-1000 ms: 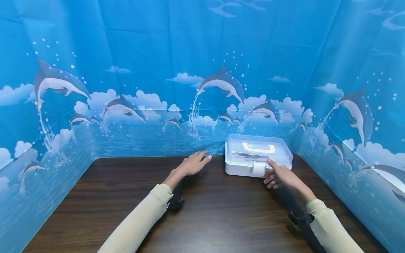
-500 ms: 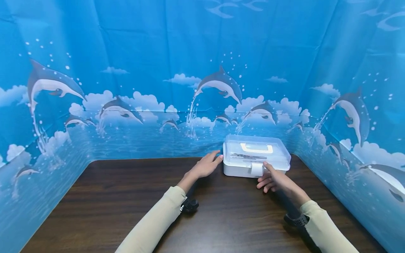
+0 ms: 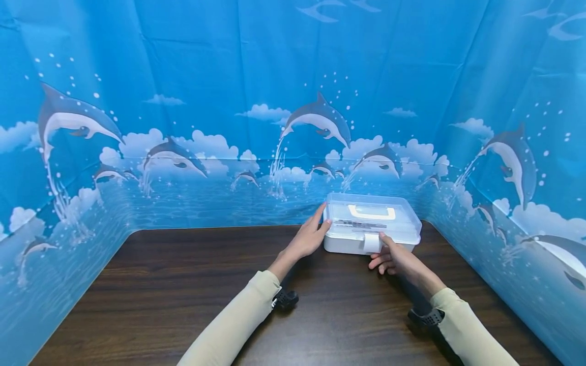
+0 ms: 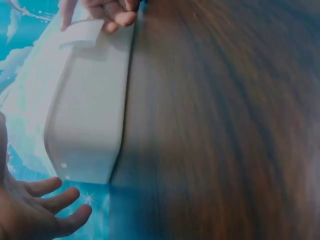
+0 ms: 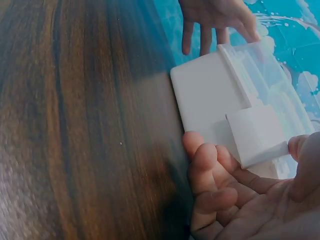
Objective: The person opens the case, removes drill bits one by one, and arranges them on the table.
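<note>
A white storage box (image 3: 341, 246) with a clear lid (image 3: 398, 208) sits on the table, toward the back right. Thin items show dimly through the lid. My left hand (image 3: 310, 239) is at the box's left side, fingers extended and thumb near the front left corner. In the right wrist view, that same hand (image 5: 215, 15) reaches around the far end. My right hand (image 3: 405, 262) is at the white front latch (image 5: 257, 132), thumb at one edge and curled fingers under the lower edge, holding it between them. The latch lies down against the front.
A dark wooden table (image 3: 183, 305) spreads in front of the box. A blue dolphin-print cloth (image 3: 206, 101) rises right behind the box and encloses the back and both sides. A white handle (image 3: 371, 213) is set in the lid. Dark bands are on both wrists.
My left hand has moved right and forward, up to the box's left side. My right hand has shifted slightly left, onto the latch. The box stays put.
</note>
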Tool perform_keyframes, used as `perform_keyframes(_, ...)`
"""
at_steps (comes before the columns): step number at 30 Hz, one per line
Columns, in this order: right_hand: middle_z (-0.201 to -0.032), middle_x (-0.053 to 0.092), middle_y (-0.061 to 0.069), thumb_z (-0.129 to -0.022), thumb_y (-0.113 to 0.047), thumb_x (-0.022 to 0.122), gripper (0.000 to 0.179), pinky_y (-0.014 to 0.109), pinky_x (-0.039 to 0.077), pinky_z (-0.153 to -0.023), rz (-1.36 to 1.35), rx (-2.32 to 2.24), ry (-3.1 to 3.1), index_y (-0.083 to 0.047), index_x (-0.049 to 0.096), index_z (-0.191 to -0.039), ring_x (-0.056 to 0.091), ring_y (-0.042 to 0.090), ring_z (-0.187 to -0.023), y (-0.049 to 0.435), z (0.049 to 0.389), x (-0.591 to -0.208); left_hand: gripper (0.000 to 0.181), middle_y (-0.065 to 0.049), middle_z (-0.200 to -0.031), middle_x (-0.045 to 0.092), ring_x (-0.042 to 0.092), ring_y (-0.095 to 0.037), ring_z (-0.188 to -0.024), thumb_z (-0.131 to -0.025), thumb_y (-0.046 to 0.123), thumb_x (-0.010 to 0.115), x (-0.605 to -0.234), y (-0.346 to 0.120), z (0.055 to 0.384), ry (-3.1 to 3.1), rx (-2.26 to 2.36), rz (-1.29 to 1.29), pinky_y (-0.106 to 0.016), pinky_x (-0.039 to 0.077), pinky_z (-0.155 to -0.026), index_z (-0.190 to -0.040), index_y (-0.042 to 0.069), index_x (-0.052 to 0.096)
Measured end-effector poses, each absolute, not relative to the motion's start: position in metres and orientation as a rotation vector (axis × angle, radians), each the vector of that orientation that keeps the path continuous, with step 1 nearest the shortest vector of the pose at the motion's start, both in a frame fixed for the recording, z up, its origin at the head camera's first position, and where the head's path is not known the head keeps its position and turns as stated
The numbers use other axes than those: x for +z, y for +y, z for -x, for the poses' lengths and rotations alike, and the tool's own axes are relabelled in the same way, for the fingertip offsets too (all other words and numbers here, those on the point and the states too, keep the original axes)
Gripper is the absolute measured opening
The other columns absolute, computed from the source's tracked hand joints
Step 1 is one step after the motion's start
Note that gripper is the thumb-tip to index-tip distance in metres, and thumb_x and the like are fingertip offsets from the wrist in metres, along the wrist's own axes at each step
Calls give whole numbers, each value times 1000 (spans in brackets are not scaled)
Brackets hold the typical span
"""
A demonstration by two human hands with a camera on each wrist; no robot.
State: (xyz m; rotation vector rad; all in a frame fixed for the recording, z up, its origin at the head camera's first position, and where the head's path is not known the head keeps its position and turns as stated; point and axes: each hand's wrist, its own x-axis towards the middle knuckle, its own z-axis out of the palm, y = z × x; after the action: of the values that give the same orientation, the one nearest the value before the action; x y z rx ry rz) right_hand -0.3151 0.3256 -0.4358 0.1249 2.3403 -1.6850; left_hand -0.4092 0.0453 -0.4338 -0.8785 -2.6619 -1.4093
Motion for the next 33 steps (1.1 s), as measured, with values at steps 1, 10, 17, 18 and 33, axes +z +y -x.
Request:
perform_keyframes(1,-97,72,16,-99,-76,25,93,36,40,-66,-127,-1700,2325,9,60,-115,63,24,-73,326,316,-437,67,-2,-167,20,23,-30,-150,-107,59,33,-434,47,409,-2649,-1403,882,-58,27,-113,-165,35,11)
perform_keyframes(10,-96,72,12,-101,-72,29,90,32,43,-67,-169,-1800,2220,12,50,-125,62,20,-76,327,318,-438,84,-12,-164,26,28,-34,-148,-98,70,47,-433,62,405,-2623,-1432,845,-61,31,-110,-165,32,14)
perform_keyframes(17,-95,72,12,-103,-69,34,86,28,44,-64,-190,-1850,2168,13,49,-124,62,18,-74,325,315,-432,83,-13,-162,31,32,-35,-146,-100,57,58,-430,64,401,-2593,-1423,825,-60,34,-109,-165,26,18)
perform_keyframes(18,-95,72,12,-103,-68,33,85,28,44,-64,-190,-1848,2171,13,49,-124,62,18,-74,325,315,-431,82,-13,-162,31,32,-35,-146,-100,55,59,-429,63,401,-2590,-1426,820,-60,34,-109,-165,25,19)
perform_keyframes(33,-94,74,15,-103,-65,41,78,26,46,-60,-270,-1869,2199,10,53,-123,66,18,-70,322,316,-425,83,-14,-159,36,37,-35,-143,-99,55,61,-431,62,401,-2570,-1441,808,-59,38,-107,-165,25,21)
